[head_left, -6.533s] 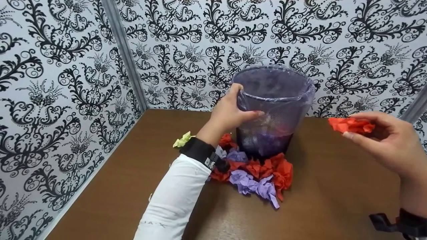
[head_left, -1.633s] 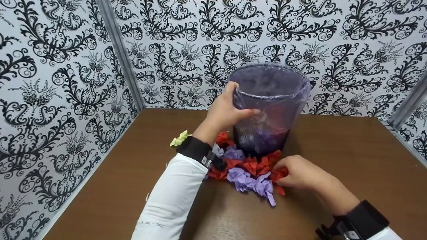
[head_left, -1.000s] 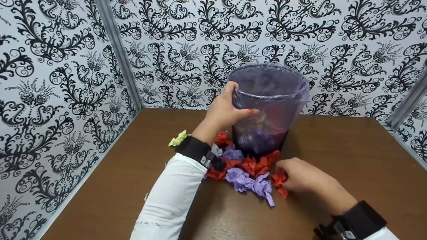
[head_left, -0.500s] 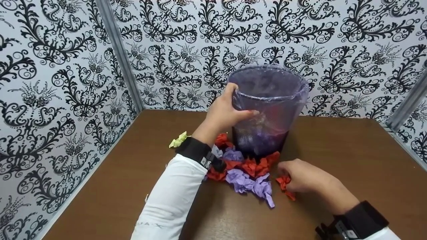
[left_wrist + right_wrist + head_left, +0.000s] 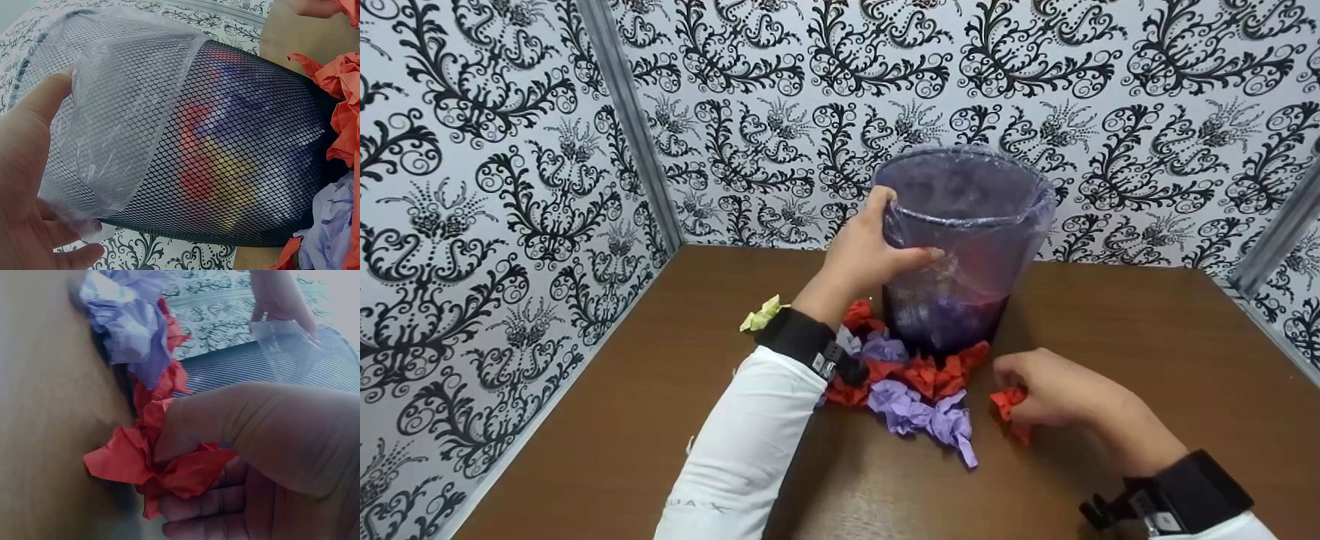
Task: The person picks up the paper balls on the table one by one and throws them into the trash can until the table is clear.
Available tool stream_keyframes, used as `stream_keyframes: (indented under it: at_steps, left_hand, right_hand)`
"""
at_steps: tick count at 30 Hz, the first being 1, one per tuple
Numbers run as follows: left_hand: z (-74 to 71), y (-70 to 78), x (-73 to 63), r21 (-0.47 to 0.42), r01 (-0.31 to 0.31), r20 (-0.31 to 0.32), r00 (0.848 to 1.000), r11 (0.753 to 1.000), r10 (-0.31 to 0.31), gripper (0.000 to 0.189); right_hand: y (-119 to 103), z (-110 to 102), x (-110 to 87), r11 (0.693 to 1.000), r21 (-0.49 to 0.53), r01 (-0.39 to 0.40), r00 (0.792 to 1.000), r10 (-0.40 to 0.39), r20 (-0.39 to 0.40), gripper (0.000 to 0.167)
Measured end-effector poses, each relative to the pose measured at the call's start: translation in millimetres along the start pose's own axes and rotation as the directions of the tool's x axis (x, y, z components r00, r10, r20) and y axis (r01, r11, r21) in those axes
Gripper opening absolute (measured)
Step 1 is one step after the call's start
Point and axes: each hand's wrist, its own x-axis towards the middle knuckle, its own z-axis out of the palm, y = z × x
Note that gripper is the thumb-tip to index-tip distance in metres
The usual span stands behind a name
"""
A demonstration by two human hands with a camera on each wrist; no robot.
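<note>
Head view: the left hand point(image 5: 861, 251) is gripping a mesh bin point(image 5: 982, 262) by its plastic-lined rim point(image 5: 967, 222), while the right hand point(image 5: 1056, 390) is pinching a crumpled red paper point(image 5: 1005, 400) over the worktop point(image 5: 1155, 330), near the red and purple papers point(image 5: 924, 376) that are lying before the bin's base.

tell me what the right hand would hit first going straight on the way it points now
Most likely the loose red paper beside the base of the mesh bin, though the right hand may pass over it, as its height is hard to judge.
</note>
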Motion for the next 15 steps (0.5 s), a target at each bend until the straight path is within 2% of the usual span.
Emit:
stream_keyframes:
  at_steps: [6, 10, 15]
  left_hand:
    - [0.3, -0.8, 0.5, 0.002, 0.000, 0.003, 1.000, 1.000, 0.000, 0.089]
    - [-0.3, -1.8, 0.5, -0.012, -0.002, 0.008, 1.000, 1.000, 0.002, 0.089]
    - [-0.4, -2.1, 0.4, -0.034, -0.008, 0.015, 1.000, 0.999, 0.008, 0.089]
  right_hand:
    - [1, -16, -7.1, 0.997, 0.056, 0.053, 0.995, -0.048, -0.084, 0.027]
    - [4, -27, -13.0, 0.994, 0.063, 0.094, 0.981, -0.082, -0.174, 0.030]
    - [7, -37, -19.5, 0.992, 0.077, 0.103, 0.961, -0.079, -0.266, 0.034]
